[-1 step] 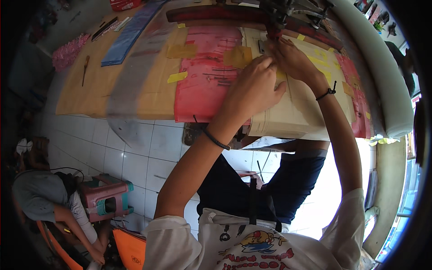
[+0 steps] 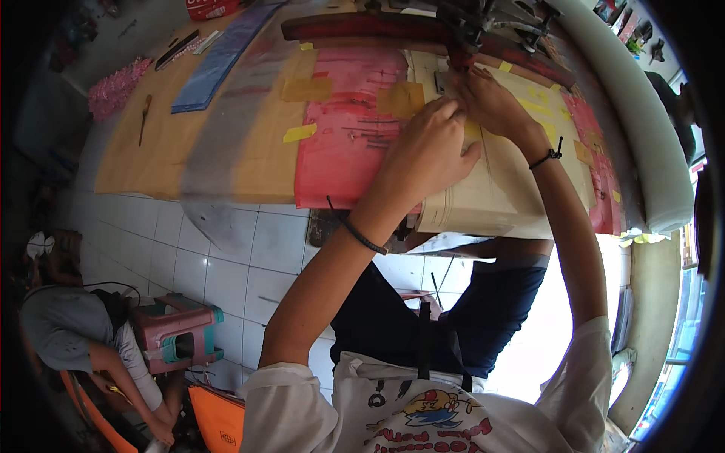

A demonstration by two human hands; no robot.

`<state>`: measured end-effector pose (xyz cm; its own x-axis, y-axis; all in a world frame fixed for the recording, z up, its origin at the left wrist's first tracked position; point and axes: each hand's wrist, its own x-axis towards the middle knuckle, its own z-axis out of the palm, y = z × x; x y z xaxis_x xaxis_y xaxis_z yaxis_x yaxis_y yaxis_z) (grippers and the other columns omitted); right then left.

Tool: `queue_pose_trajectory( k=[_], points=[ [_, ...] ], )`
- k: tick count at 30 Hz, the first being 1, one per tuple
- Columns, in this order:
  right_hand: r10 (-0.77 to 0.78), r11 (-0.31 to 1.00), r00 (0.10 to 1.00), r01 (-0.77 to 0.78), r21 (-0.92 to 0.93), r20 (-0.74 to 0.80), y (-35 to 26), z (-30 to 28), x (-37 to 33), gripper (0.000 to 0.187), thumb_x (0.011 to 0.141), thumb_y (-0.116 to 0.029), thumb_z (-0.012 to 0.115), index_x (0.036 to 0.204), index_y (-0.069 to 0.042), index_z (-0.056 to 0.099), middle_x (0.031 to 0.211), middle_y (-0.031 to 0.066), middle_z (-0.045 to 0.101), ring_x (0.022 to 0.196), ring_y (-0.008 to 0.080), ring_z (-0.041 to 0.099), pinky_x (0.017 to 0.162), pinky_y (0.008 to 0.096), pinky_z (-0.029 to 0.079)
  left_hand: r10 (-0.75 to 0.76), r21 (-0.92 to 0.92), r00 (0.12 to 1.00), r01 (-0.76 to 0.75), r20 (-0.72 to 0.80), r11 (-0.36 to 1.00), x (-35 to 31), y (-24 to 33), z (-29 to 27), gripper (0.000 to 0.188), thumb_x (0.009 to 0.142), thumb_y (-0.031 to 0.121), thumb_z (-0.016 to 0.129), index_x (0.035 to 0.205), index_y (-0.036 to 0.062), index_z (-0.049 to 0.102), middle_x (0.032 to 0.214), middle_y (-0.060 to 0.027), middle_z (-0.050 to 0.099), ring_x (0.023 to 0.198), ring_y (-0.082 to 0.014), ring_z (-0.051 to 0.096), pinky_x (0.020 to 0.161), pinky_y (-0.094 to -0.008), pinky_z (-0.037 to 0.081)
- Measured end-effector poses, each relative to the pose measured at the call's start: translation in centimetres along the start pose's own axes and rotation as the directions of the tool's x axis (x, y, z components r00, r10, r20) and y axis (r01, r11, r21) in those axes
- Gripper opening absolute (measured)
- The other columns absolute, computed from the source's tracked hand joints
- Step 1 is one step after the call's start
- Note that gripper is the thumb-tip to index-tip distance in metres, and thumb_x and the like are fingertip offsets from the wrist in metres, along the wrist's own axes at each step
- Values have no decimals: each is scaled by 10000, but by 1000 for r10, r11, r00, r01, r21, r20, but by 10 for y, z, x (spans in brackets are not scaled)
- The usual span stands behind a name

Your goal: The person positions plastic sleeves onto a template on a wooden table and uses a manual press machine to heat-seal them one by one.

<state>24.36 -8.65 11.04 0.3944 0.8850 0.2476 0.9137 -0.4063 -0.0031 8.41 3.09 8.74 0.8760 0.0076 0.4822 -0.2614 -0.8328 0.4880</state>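
At the table's back right, both my hands work close together beneath a dark sewing-machine-like head. My left hand rests over the cream board, its fingers curled and its thumb standing apart. Whatever lies under those fingertips is hidden. Beyond it, my right hand reaches up to the red lower end of the machine head, fingers bunched together. Between the hands shows a small greyish patch, too unclear to name. A red sheet with dark marks lies left of my left hand, with amber tape across its edge.
A long dark-red machine arm spans the back. Blue folded plastic, a screwdriver-like tool and pink bubbly material lie leftward. A thick pale roll borders the right. Lower left, another person bends beside a pink stool.
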Motion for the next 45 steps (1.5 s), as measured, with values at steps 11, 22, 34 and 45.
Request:
queue_pose_trajectory(
  k=[11,22,34,45],
  points=[
    [-152,985,988,148,-90,-33,7,18,17,303,948,-155,524,1171,26,621,1115,201,652,1165,389,576,983,487,475,34,-20,999,-35,-39,999,-2,-3,0,521,874,246,674,1223,-131,593,1325,-271,572,1262,-374,541,1103,-420,422],
    [-1,999,999,3,48,-41,0,13,6,322,1002,-207,486,1209,9,605,1284,244,592,1292,423,505,1076,519,420,46,8,998,-46,-43,999,-3,-6,6,566,889,242,662,1293,-139,553,1415,-291,519,1355,-386,477,1148,-416,381],
    [130,973,985,-105,206,-112,24,14,-36,550,1065,-386,419,1410,40,465,1505,259,441,1439,408,364,1196,506,284,-11,54,998,8,54,999,2,6,-1,572,917,235,614,1355,-121,524,1457,-275,495,1393,-372,448,1165,-398,358],
    [139,945,990,-129,302,-12,-1,-35,-116,463,1020,-309,538,1398,-41,547,1504,230,463,1422,389,402,1196,497,292,-33,59,995,28,89,998,1,6,-4,575,918,218,608,1370,-123,510,1483,-263,475,1421,-365,417,1177,-398,339]
  ],
)
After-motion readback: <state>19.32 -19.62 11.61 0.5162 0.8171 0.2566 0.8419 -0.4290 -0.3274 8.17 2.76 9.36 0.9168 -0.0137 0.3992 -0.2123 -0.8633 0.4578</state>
